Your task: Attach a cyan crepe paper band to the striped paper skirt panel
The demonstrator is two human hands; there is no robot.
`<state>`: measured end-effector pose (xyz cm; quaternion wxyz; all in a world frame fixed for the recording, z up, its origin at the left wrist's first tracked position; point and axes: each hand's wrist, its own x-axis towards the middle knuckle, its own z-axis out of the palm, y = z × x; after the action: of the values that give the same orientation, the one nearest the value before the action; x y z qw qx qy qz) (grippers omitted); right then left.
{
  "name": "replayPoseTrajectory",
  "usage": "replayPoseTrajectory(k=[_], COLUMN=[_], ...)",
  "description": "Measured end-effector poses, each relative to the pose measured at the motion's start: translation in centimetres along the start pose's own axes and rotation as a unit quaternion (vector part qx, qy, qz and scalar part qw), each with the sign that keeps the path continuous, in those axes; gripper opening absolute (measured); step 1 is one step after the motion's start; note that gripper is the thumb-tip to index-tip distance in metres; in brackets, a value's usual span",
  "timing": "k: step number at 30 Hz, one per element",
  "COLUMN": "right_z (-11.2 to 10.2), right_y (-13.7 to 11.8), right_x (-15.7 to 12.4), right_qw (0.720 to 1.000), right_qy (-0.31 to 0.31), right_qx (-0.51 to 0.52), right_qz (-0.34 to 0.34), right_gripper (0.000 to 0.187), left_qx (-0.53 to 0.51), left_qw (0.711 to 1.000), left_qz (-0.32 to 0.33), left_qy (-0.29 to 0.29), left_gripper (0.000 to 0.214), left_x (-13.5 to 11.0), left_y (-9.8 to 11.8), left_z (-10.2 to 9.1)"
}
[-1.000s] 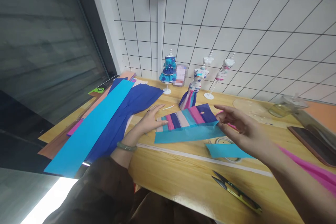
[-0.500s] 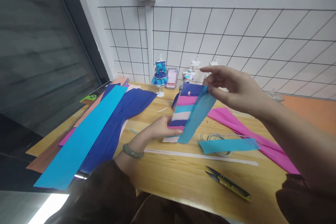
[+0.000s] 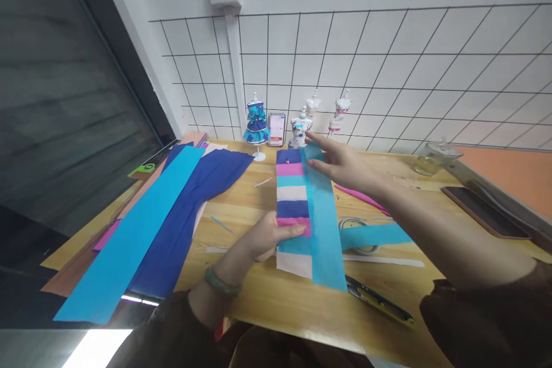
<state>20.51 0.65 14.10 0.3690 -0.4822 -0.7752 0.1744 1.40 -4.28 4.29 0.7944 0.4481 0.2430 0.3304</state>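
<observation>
My left hand (image 3: pixel 267 236) grips the lower part of a striped fabric panel (image 3: pixel 292 209), thumb across its front and the other fingers behind. Navy, pink, light blue and pale pink bands run across it. A light-blue fabric strip (image 3: pixel 326 230) lies lengthwise along the panel's right side, hanging past its lower edge. My right hand (image 3: pixel 338 162) holds the strip's top end, thumb in front, index finger reaching above it; its other fingers are largely hidden. A small pin-like dot shows on the top navy band. Yellow-handled thread snips (image 3: pixel 383 303) lie below the strip.
Blue (image 3: pixel 142 224) and navy fabric (image 3: pixel 202 184) lie at left. Behind stand a dressed mini mannequin (image 3: pixel 256 123), a phone (image 3: pixel 276 129) and other small dress forms (image 3: pixel 301 126). Another light-blue piece (image 3: pixel 379 234) covers a coiled tape. At right are a glass jar (image 3: pixel 431 161) and a dark phone (image 3: pixel 485 211).
The panel and strip have turned from a slant to nearly straight toward me. The strip now runs along the panel's right side. My right hand has moved left and lower.
</observation>
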Motion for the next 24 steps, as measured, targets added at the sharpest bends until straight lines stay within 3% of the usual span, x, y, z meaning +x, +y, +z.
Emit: replayPoseTrajectory(k=[3, 6, 9, 13, 16, 18, 21, 24], right_z=[0.8, 1.3, 1.6, 2.4, 2.9, 3.0, 3.0, 3.4], right_y=[0.5, 0.7, 1.0, 1.3, 1.5, 1.6, 2.3, 3.7], right_x=[-1.2, -2.5, -4.5, -8.1, -11.0, -13.1, -17.0, -21.5], right_qw=[0.999, 0.996, 0.979, 0.931, 0.914, 0.933, 0.970, 0.972], right_qy=[-0.015, 0.003, 0.040, 0.038, 0.031, 0.027, -0.010, -0.071], right_qx=[0.023, 0.069, 0.144, 0.253, 0.295, 0.236, -0.004, -0.179], right_qz=[0.021, 0.063, 0.140, 0.260, 0.277, 0.271, 0.243, 0.135], right_gripper=[0.063, 0.063, 0.065, 0.058, 0.055, 0.050, 0.034, 0.024], left_qx=[-0.028, -0.059, -0.090, -0.115, -0.123, -0.122, -0.111, -0.099], left_qw=[0.999, 0.998, 0.992, 0.970, 0.952, 0.940, 0.924, 0.916], left_qz=[-0.003, 0.021, 0.049, 0.106, 0.155, 0.175, 0.177, 0.176], left_qy=[-0.016, 0.006, 0.076, 0.188, 0.233, 0.265, 0.320, 0.346], left_gripper=[0.047, 0.042, 0.037, 0.039, 0.045, 0.045, 0.043, 0.047], left_x=[-0.8, -1.4, -1.8, -1.8, -1.6, -1.5, -1.2, -0.7], left_y=[-0.2, -0.1, 0.3, 1.1, 1.3, 1.1, 0.7, 0.4], left_z=[0.8, 1.4, 1.8, 2.0, 1.9, 1.6, 0.7, -0.2])
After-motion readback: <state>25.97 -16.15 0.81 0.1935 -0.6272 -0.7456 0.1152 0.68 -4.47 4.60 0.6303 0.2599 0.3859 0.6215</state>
